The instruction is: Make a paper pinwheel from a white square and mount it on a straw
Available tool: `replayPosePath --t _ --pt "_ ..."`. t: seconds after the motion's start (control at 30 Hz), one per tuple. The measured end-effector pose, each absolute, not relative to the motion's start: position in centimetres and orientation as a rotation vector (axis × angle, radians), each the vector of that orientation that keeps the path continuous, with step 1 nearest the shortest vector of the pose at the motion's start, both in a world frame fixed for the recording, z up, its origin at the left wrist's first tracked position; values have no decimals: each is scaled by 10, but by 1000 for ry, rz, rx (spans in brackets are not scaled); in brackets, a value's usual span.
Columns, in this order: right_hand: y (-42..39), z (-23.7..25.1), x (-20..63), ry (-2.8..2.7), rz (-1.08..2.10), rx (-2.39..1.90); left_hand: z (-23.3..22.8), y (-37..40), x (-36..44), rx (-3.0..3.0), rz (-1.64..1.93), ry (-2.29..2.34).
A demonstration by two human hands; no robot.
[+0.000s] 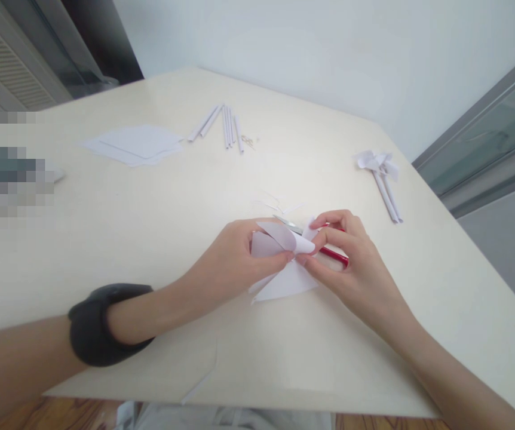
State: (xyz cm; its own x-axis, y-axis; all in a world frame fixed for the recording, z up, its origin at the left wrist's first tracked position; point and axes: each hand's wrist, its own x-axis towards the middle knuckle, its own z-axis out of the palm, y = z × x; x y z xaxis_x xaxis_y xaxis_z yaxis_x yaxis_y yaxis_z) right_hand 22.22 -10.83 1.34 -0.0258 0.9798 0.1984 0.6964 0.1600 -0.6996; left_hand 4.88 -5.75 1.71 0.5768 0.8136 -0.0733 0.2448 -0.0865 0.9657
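Observation:
A white paper piece (279,263) with folded-in corners sits just above the cream table (105,239), near its front middle. My left hand (235,263) pinches its curled flaps from the left, thumb on top. My right hand (351,263) pinches the same paper from the right with its fingertips. Under my right hand lie red-handled scissors (334,255), their metal blade (288,224) pointing left behind the paper. A dark band (100,322) wraps my left forearm.
A stack of white paper squares (134,145) lies at the back left. Several rolled paper sticks (226,125) and small pins (248,141) lie behind it. A finished paper pinwheel on a stick (380,170) rests at the right. Thin paper scraps (275,206) lie behind my hands.

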Motion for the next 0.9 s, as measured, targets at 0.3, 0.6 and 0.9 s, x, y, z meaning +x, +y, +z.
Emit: replayPosePath --t 0.3,0.6,0.9 --pt "-110 14 222 -1784 541 -1628 16 -58 51 1622 644 889" --pt "-109 15 221 -1785 534 -1630 17 -60 54 1596 648 951" --pt "-110 15 221 -1788 542 -1625 15 -59 53 1600 639 956"
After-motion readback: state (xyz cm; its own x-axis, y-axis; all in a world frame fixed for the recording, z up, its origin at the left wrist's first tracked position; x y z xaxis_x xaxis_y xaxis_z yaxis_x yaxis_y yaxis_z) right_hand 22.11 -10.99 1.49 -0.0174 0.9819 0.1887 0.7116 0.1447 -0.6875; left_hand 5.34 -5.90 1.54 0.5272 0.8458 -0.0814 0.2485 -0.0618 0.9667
